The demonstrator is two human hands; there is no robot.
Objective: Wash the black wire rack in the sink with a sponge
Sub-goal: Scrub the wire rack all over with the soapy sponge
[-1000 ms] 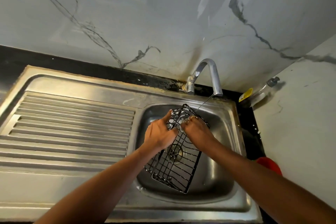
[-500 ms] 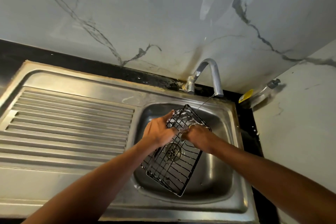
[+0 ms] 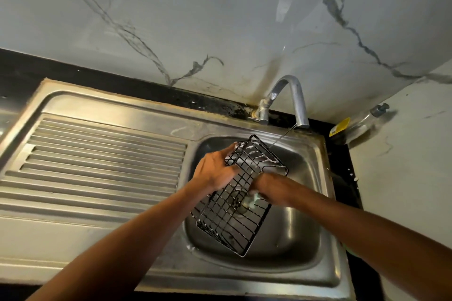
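Marble-veined wall [image 3: 195, 19] backs a steel sink [image 3: 300, 247] set right of centre in the frame. Held over its basin, tilted, with its lower end down toward the basin floor, is the black wire rack [image 3: 227, 220].

The left hand [image 3: 215, 168] grips the rack's upper left edge, fingers curled through the wires. The right hand [image 3: 266, 184] is at its right side, smeared by motion. I cannot tell how its fingers lie, because they slip behind the grid. A pale greenish lump beside it looks like the sponge [image 3: 253, 199], though it is too blurred to be sure.

White foam [image 3: 249, 151] clings to the top wires, so I judge the scrubbing is well under way. The lower half looks less lathered. The next move probably calls for working the sponge down those wires while the left hand keeps the rack steady, then rinsing.

A thin stream of water [image 3: 281, 140] runs from the faucet [image 3: 297, 98] onto the rack's far corner. The draining board [image 3: 97, 166] spreads to the left. In the upper right a bottle [image 3: 359, 124] leans in the corner, its label unreadable.
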